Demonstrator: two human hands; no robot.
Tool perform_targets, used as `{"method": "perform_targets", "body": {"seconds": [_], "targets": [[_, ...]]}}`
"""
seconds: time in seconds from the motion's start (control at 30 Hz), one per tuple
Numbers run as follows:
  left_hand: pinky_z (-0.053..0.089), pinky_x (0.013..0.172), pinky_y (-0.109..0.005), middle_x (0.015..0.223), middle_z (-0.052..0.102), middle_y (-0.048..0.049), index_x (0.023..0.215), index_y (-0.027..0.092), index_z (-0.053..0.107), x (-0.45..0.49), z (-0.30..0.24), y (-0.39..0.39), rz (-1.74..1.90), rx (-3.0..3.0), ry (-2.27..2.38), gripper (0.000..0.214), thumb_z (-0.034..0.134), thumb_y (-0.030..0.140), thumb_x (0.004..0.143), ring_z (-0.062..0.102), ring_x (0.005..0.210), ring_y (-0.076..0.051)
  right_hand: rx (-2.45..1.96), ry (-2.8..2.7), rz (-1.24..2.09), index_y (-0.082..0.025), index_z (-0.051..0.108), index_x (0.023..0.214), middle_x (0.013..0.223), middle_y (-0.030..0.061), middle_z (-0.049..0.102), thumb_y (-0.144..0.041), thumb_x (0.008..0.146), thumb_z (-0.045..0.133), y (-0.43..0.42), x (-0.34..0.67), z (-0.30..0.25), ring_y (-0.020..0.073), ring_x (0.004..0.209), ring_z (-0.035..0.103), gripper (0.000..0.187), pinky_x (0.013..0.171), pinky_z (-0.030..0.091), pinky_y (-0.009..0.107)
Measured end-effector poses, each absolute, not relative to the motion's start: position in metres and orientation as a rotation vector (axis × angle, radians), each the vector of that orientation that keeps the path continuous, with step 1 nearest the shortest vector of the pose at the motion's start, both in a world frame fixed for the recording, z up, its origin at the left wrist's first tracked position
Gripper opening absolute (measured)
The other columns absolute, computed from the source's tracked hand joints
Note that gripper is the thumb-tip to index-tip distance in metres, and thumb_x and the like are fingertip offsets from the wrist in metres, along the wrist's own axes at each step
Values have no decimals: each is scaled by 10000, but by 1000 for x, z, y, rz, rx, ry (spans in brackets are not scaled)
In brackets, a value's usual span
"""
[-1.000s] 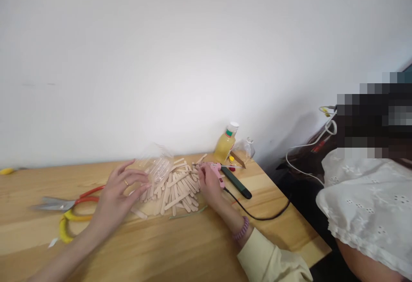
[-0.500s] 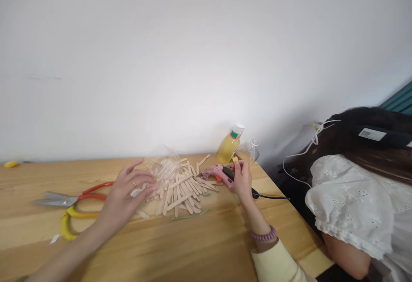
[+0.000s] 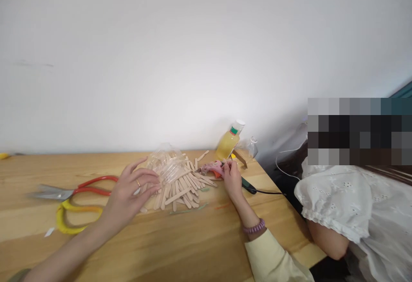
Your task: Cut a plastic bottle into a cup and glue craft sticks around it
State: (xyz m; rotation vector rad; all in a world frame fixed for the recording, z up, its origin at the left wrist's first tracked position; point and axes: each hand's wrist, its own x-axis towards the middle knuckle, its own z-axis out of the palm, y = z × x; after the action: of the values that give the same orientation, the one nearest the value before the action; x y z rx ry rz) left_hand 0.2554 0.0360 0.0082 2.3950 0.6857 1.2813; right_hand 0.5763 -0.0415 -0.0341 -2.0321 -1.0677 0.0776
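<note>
My left hand (image 3: pixel 131 192), with a ring on one finger, reaches in from the left. Its thumb and fingertips meet the edge of crumpled clear plastic packaging (image 3: pixel 167 164), which lies over a heap of wooden craft sticks (image 3: pixel 182 192). My right hand (image 3: pixel 232 181), a purple coil band at the wrist, has its fingers closed on a pink glue gun (image 3: pixel 216 168) lying beside the heap. Much of the glue gun's body is covered by that hand. Just beyond my right fingertips is a small yellow piece (image 3: pixel 233 156).
Large scissors (image 3: pixel 86 192) with red and yellow handles lie left. A bottle of yellow liquid (image 3: pixel 228 140) and a small clear bottle (image 3: pixel 252 147) stand against the wall. A black cord (image 3: pixel 268 193) crosses the table's right edge. A person in a white sleeve (image 3: pixel 334 196) is at right.
My right hand has come down and closer onto the glue gun, away from the yellow piece. My left hand and the clear plastic have shifted slightly right over the sticks. The view has turned slightly.
</note>
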Motion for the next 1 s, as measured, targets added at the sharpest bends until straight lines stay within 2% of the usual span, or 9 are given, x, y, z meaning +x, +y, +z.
{"method": "perform_targets", "body": {"seconds": [0.2, 0.4, 0.57, 0.63, 0.7, 0.77, 0.83, 0.9, 1.0], "targets": [[418, 954, -458, 837, 669, -10, 817, 243, 645, 254, 9, 34, 1348, 2387, 614, 49, 599, 254, 808, 498, 1110, -231, -2032, -1072, 34, -147, 576, 983, 897, 25, 615, -363, 908, 480, -40, 575, -34, 141, 777, 598, 248, 715, 499, 340], [410, 964, -457, 853, 665, -16, 819, 245, 648, 251, 8, 34, 1328, 2354, 613, 46, 610, 227, 799, 477, 1137, -235, -2024, -1100, -16, -147, 568, 941, 829, 9, 604, -392, 913, 454, -40, 573, -31, 136, 736, 588, 272, 704, 481, 334], [397, 978, -452, 869, 660, -35, 800, 222, 640, 252, 9, 33, 1267, 2316, 654, 47, 597, 204, 804, 460, 1151, -238, -1958, -1198, -50, -162, 507, 896, 817, 62, 600, -432, 919, 355, -44, 562, -16, 202, 777, 569, 310, 723, 437, 370], [392, 983, -450, 899, 648, -44, 787, 215, 636, 254, 10, 31, 1242, 2290, 696, 59, 583, 206, 812, 450, 1163, -240, -1894, -1334, 7, -173, 506, 891, 827, 75, 610, -439, 910, 347, -48, 548, -9, 205, 763, 565, 310, 708, 435, 351], [390, 982, -449, 942, 632, -51, 774, 213, 634, 255, 11, 30, 1224, 2263, 739, 74, 573, 216, 817, 438, 1175, -243, -1810, -1554, 147, -194, 537, 836, 777, 46, 622, -416, 897, 379, -52, 528, -3, 176, 702, 570, 278, 653, 446, 297], [383, 983, -457, 989, 613, -56, 762, 213, 633, 255, 11, 31, 1210, 2235, 781, 86, 569, 231, 818, 423, 1187, -248, -1730, -1780, 301, -217, 572, 739, 715, 12, 629, -404, 859, 461, -55, 511, 0, 151, 662, 578, 249, 612, 451, 250], [368, 990, -469, 1027, 596, -61, 761, 214, 631, 254, 9, 32, 1187, 2204, 811, 94, 564, 241, 820, 401, 1206, -255, -1715, -1906, 375, -229, 592, 683, 718, 3, 642, -414, 812, 529, -56, 503, 3, 149, 698, 596, 235, 641, 460, 237], [337, 1012, -490, 1059, 580, -66, 770, 216, 633, 252, 8, 34, 1162, 2169, 817, 91, 563, 252, 817, 370, 1230, -263, -1822, -1865, 322, -226, 603, 714, 777, 28, 654, -428, 834, 477, -54, 510, 6, 171, 761, 599, 267, 700, 458, 268], [261, 1057, -521, 1145, 538, -72, 760, 217, 641, 252, 7, 35, 1119, 2098, 826, 98, 576, 275, 805, 306, 1279, -282, -2114, -1612, 122, -186, 587, 861, 891, 102, 637, -412, 886, 334, -48, 540, 11, 229, 830, 573, 340, 737, 425, 350]]}}
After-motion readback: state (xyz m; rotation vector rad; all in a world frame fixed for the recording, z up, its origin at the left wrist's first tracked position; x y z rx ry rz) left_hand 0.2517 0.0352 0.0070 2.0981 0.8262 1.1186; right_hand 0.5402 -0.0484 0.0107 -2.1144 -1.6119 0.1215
